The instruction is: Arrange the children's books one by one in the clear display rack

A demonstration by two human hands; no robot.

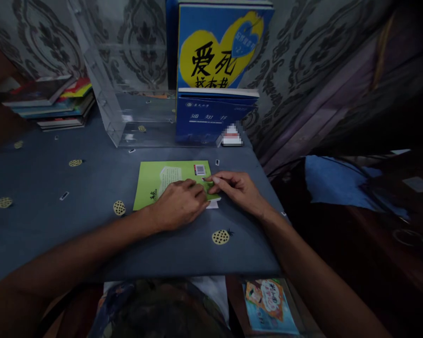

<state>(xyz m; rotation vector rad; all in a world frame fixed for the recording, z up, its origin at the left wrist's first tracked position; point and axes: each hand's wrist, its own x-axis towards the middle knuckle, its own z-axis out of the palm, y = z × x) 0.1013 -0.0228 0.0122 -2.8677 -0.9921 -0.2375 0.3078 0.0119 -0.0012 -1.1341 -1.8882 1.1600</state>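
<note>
A green book [150, 176] lies on the cloth-covered table, with its barcode side up. My left hand [181, 202] rests on its lower right part, fingers curled and closed against it. At the right edge of the book, my right hand [238, 190] has thumb and forefinger pinched together. What exactly lies between those fingertips is too small to make out. A small white paper piece [213, 205] sticks out from under the book's lower right corner, just beside my left hand.
Behind the book stands a clear plastic rack [109, 117] holding a blue-and-yellow book [193, 42] and a dark blue booklet [211, 119]. Stacked books [52, 101] sit at the back left. Below the table's front edge is another book [270, 307]. Blue cloth [338, 183] lies at right.
</note>
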